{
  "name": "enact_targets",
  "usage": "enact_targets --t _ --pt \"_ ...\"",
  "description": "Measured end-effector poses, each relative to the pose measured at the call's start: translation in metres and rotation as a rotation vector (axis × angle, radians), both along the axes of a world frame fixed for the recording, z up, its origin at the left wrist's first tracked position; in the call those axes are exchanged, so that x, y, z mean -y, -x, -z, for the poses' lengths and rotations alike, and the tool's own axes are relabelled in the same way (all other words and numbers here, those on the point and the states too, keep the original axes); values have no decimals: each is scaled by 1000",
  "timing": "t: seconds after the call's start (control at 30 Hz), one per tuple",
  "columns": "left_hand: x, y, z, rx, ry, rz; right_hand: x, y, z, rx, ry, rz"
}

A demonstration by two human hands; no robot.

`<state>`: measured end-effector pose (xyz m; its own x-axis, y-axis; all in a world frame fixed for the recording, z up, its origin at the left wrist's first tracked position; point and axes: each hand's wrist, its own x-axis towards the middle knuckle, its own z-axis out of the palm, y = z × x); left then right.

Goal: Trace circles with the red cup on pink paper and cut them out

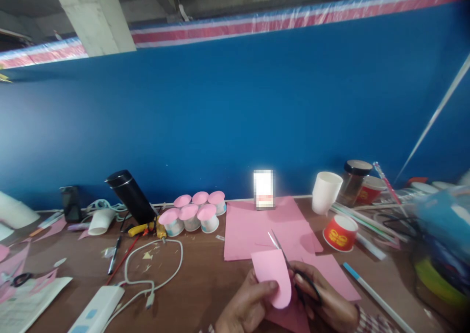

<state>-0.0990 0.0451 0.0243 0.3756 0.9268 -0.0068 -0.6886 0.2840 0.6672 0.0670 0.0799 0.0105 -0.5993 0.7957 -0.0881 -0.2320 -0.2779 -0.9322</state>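
My left hand [246,301] pinches a rounded pink paper cutout [272,275] between thumb and fingers — closed on its lower edge, holding it upright so the free edge faces the blades. My right hand [323,301] is closed through the black handles of the scissors [284,257]; the blades point up and away, just behind the cutout, slightly parted as far as I can tell. The cutout sits right between both hands, above a pink scrap near my wrists.

Just beyond the grip lies a stack of pink paper sheets [249,227], flat on the wooden table [198,279], within easy reach. Right of the grip: a red paper cup [340,232], a white cup [325,192] and a dark-lidded jar [353,178]. Left and further off — a cluster of small cups with pink tops [193,213], a black flask [131,196] lying tilted, and a white cable [154,269] running to a white power strip [96,309]. A blue wall [235,117] backs everything.
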Motion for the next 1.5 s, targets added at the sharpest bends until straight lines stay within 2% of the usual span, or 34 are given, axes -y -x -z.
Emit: enact_targets --t 0.23,0.37,0.6,1.0,1.13,1.33,1.5 --pt "-1 0 4 -6 16 -5 1 1 -6 43 -35 42" --pt "-2 -2 8 -4 27 -45 2 0 2 66 -26 56" --pt "-5 1 25 -100 81 -117 1 -2 15 84 -16 153" --pt "-7 3 22 -149 138 -178 -2 -1 2 -6 -123 143" --pt "-8 6 22 -177 161 -221 -2 0 4 24 -215 214" --pt "-9 6 22 -212 167 -301 -5 3 5 244 -436 373" --pt "-12 6 22 -187 198 -376 -4 3 4 315 -497 388"
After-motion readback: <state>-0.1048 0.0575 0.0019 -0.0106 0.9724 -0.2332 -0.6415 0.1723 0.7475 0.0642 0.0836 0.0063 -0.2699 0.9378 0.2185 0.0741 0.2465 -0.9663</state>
